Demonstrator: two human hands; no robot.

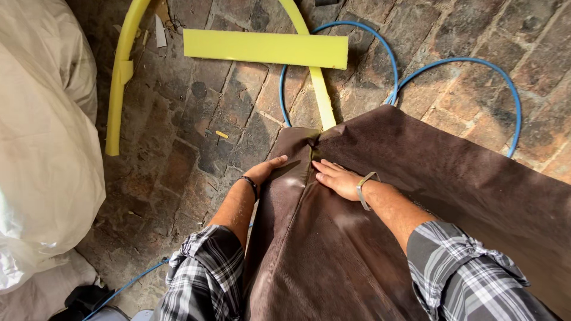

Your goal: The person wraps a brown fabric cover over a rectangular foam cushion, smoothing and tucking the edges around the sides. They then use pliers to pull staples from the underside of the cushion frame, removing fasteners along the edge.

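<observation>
A person in a checked shirt presses both hands onto a sheet of dark brown leather draped over a raised form above a brick floor. The left hand, a dark band at its wrist, curls over the leather's left edge, thumb on top and fingers tucked out of sight beneath; whether they pinch the edge cannot be told. The right hand, a metal bracelet at its wrist, lies flat and open, fingers together, just right of a crease that runs down the middle. The two hands sit near each other, the crease between them.

Beyond the leather's far edge, a narrow strip of yellow foam pokes out and runs under a flat yellow foam plank; a curved yellow foam piece lies to the left. A blue hose loops across the bricks behind. White sacks bulk up along the left.

The work appears to be smoothing and seating the leather along that crease. Done well, it likely calls for the flat palm to push slack outward from the fold while the other hand keeps the edge taut, with even pressure so no wrinkle sets in near the bunched corner at the top.
</observation>
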